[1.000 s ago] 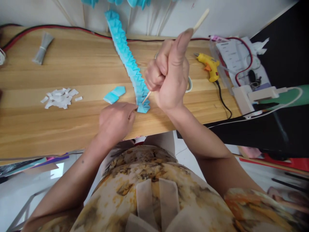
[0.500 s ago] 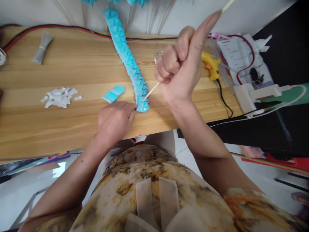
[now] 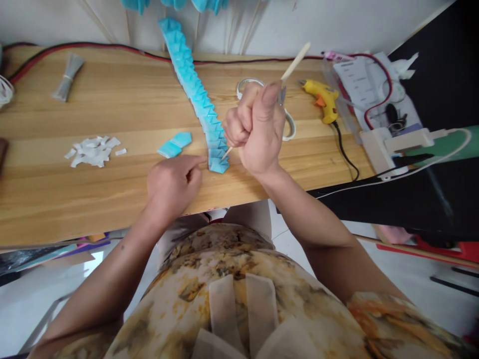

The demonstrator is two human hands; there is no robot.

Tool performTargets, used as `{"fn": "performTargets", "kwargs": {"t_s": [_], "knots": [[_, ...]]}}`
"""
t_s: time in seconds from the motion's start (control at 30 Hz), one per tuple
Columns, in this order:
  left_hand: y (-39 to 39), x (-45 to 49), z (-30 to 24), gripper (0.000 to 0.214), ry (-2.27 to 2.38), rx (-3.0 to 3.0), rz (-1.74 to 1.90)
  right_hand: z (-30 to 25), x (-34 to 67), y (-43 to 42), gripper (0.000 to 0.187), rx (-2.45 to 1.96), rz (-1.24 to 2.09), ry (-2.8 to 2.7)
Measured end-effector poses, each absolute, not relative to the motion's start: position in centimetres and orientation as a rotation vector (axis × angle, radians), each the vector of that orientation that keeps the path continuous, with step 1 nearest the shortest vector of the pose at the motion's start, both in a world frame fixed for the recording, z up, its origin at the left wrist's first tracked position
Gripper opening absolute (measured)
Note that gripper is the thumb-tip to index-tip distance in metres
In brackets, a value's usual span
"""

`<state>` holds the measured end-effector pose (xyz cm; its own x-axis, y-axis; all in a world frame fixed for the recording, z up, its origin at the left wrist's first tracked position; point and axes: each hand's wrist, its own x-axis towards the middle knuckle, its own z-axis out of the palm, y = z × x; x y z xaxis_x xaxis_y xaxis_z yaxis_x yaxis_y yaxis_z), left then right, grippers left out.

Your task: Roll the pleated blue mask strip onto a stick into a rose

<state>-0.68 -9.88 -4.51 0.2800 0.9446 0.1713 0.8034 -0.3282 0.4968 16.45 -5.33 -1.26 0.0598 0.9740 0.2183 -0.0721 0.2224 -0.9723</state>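
Two hands: both over the near half of the wooden table (image 3: 112,104), forearms reaching in from the bottom edge
Left hand (image 3: 172,184): palm down and low on the tabletop, wrist straight, knuckles toward the camera
Left fingers: loosely curled and gripping nothing; the index finger is stretched out, with its tip against the near end of the blue folded-paper chain (image 3: 194,87)
Right hand (image 3: 256,129): raised above the table, a fist turned thumb-up, wrist bent back toward the body
Right fingers: wrapped tight round a wooden stick (image 3: 296,61), with the thumb pressed along its shaft
Stick: slanted, blunt end high and to the right, thin tip down at the chain's near end
Chain: lies flat, running from the table's far edge down to between the hands
Nearby: two loose blue pieces (image 3: 174,144) just left of the chain, white paper scraps (image 3: 93,151) farther left, a tape roll (image 3: 290,127) partly behind the right hand, and a yellow glue gun (image 3: 322,97) beyond it
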Motion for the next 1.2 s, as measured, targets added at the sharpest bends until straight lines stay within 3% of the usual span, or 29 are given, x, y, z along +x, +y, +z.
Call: {"fn": "performTargets", "kwargs": {"t_s": [0.4,0.63,0.9,1.2], "knots": [[-9.4,-0.7,-5.0,0.047,1.451,2.512,0.556,0.0,16.2,-5.4,0.075,-0.779,1.118,-1.161],[-9.3,-0.9,-5.3,0.045,1.436,2.553,0.575,2.3,16.1,-5.9,0.078,-1.056,0.986,-1.083],[-9.2,-0.8,-5.5,0.046,1.412,2.591,0.648,-0.6,14.6,-6.2,0.069,-0.557,1.125,-1.145],[-9.1,-0.9,-5.4,0.045,1.421,2.553,0.593,1.0,14.6,-6.5,0.069,-0.537,1.133,-1.109]]}}
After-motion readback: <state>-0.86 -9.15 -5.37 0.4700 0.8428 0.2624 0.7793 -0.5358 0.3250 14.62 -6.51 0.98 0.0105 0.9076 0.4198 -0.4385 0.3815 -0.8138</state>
